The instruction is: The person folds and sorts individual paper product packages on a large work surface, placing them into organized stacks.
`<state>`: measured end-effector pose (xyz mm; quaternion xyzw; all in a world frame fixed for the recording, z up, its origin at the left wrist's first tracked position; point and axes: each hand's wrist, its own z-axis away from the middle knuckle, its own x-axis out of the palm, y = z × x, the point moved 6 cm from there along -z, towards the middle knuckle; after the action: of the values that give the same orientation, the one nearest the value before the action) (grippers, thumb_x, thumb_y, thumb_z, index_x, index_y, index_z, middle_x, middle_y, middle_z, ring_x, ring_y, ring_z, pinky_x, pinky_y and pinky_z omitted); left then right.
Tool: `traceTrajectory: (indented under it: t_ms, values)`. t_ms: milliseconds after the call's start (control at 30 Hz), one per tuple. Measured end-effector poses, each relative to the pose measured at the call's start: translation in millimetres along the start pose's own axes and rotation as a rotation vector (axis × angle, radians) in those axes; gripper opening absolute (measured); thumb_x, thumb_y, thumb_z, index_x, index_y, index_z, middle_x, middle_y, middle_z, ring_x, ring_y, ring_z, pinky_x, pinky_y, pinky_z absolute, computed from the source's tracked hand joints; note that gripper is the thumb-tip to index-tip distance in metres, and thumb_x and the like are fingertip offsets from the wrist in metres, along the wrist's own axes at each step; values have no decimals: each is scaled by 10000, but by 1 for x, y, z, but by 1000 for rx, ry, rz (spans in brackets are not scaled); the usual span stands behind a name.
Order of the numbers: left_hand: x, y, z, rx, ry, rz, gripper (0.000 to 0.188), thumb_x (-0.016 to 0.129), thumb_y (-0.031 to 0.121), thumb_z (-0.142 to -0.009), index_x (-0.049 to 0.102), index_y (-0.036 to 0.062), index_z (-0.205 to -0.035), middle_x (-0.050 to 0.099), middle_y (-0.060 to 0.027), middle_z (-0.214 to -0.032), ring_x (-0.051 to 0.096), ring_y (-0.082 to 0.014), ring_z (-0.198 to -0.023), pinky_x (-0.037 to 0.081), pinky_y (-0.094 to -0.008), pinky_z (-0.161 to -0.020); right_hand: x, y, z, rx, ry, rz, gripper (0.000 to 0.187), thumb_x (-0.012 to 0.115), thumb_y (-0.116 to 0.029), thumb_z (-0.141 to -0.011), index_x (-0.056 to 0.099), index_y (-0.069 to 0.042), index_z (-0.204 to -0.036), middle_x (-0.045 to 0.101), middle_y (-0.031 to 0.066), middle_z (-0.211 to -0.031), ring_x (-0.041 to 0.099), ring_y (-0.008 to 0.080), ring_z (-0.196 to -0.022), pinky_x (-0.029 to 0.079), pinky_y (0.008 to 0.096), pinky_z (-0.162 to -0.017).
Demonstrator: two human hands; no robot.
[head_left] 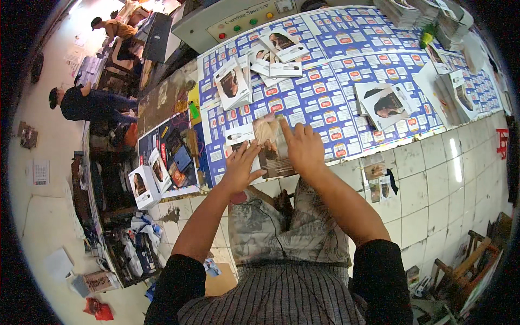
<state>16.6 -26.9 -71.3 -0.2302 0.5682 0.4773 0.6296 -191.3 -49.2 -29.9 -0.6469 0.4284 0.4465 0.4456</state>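
A printed sheet or flat carton with a brown photo panel (277, 161) and a white panel lies at the near edge of the table, in front of my body. My left hand (242, 167) rests over its left part, fingers spread and lying on the print. On its right side, my right hand (304, 149) reaches in with the index finger stretched along the upper right edge. Neither hand grips anything that I can see. Just beyond lie a stack of white photo-printed cartons (233, 84) and a looser pile of them (281, 46).
Blue printed sheets (346, 97) cover the tabletop. More cartons (384, 105) lie to the right, with bundled stacks (401, 12) behind. A grey machine panel (244, 24) with buttons stands at the back. White boxes (142, 187) sit on the left. Two people work at far left.
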Motion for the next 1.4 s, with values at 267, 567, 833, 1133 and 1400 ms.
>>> traceTrajectory:
  t_ms: [267,567,833,1133,1400]
  values:
    - [4,0,-2,27,-7,-97,744,551,585,-926,379,166,-1516,214,-57,-1644,204,-326,-1500,209,-576,-1143,0,38,-40,6,143,38,526,539,-154,-906,503,-193,-1430,634,88,-1024,613,243,-950,492,425,-720]
    - [7,-2,2,-1,-56,-126,778,489,625,-939,315,172,-1548,154,-77,-1658,163,-329,-1512,189,-578,-1153,1,57,-35,-61,-264,-245,576,566,-120,-890,493,-269,-1441,661,107,-1139,644,278,-1034,499,464,-826]
    - [10,-5,1,58,15,-119,754,461,619,-956,288,198,-1558,152,-56,-1660,152,-314,-1516,189,-560,-1155,-1,34,-23,-355,-292,-86,476,515,-175,-933,558,-343,-1376,655,79,-1120,626,274,-1084,491,445,-860]
    - [7,-4,-2,-3,-67,-92,813,477,642,-938,287,153,-1560,147,-83,-1661,126,-330,-1522,167,-575,-1161,-5,40,21,-563,-410,-155,438,554,-216,-931,595,-369,-1338,637,95,-1085,600,291,-1103,483,447,-895]
    - [6,-1,-2,12,-47,-91,807,519,600,-940,293,127,-1554,159,-92,-1657,144,-327,-1519,180,-559,-1161,0,88,63,-361,-349,-247,490,583,-223,-941,518,-314,-1418,634,146,-1075,614,325,-1035,492,483,-877]
